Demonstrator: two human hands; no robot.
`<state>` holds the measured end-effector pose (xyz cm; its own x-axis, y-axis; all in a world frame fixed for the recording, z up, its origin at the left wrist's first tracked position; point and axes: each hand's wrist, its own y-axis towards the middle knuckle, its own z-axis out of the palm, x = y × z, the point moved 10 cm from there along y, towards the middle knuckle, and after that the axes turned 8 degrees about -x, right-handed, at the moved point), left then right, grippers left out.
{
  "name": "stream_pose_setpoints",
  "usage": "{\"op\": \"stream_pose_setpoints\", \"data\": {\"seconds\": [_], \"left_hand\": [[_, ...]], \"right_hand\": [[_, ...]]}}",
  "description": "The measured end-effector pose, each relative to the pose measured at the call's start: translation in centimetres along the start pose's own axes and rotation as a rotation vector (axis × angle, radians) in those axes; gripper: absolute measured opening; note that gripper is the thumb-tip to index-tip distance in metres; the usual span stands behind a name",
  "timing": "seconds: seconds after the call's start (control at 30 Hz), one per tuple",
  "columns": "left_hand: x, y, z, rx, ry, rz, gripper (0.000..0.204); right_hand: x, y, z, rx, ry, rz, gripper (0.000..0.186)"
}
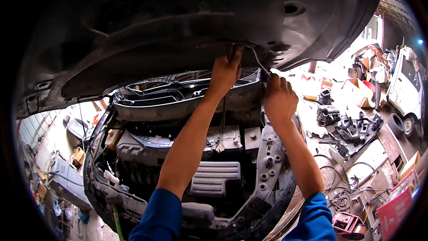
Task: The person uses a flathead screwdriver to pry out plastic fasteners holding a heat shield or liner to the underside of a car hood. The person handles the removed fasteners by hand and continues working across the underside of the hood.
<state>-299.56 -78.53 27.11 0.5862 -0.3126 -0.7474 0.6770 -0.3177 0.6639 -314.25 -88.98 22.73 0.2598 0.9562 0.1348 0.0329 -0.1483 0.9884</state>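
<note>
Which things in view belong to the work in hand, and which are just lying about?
Apparently in the work: left hand, right hand, raised hood, thin tube or cable.
Lying about: tire, cardboard box, black parts, red machine.

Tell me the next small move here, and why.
I'd probably ease the right hand gently downward: the thin line it appears to grip bends near the left hand, under the raised hood, so a light pull might show whether it's free.
</note>
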Motion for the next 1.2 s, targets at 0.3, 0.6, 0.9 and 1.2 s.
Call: {"op": "stream_pose_setpoints", "data": {"seconds": [0.3,0.6,0.9,1.2], "left_hand": [[0.9,-0.1,-0.8,0.003,0.001,-0.099,0.025],[-0.6,-0.7,-0.4,-0.021,-0.018,-0.07,0.025],[-0.4,1.3,-1.7,-0.025,0.405,0.112,0.038],[-0.9,1.1,-2.4,-0.129,0.32,0.227,0.039]], "right_hand": [[3.7,0.2,-1.3,0.064,-0.166,0.115,0.01],[3.5,0.4,-1.2,0.131,-0.112,0.076,0.011],[-1.5,4.9,0.6,0.064,0.039,-0.234,0.034],[-3.2,5.3,2.8,-0.046,0.218,-0.303,0.044]]}}
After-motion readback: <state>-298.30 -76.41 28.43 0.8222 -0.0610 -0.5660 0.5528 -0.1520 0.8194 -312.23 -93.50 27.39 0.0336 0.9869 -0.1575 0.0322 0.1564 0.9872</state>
